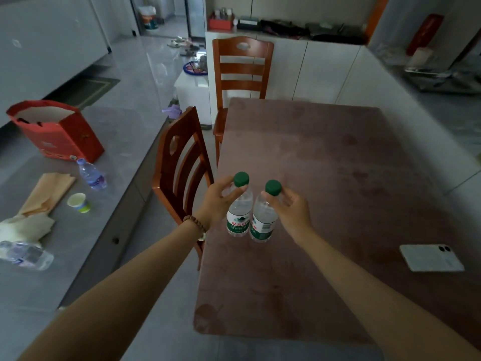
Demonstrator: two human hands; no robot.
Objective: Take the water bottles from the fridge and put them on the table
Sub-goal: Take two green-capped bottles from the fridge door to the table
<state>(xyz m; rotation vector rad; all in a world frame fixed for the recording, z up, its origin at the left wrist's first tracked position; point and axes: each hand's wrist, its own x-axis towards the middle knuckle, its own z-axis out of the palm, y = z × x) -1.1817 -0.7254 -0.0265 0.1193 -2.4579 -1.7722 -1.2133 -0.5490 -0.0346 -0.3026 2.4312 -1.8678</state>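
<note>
Two clear water bottles with green caps and green-and-white labels stand upright side by side near the left edge of the table [338, 178], which is covered by a mauve cloth. My left hand [218, 201] grips the neck of the left bottle [239, 217] just under its cap. My right hand [291, 207] pinches the neck of the right bottle [263, 220] the same way. Both bottle bases touch the cloth. No fridge is in view.
A white phone [430, 257] lies on the table's right side. Two wooden chairs [182, 162] stand at the left and far ends. A grey counter on the left holds a red bag [57, 131], other bottles [91, 174], a paper cup [79, 203] and tissues.
</note>
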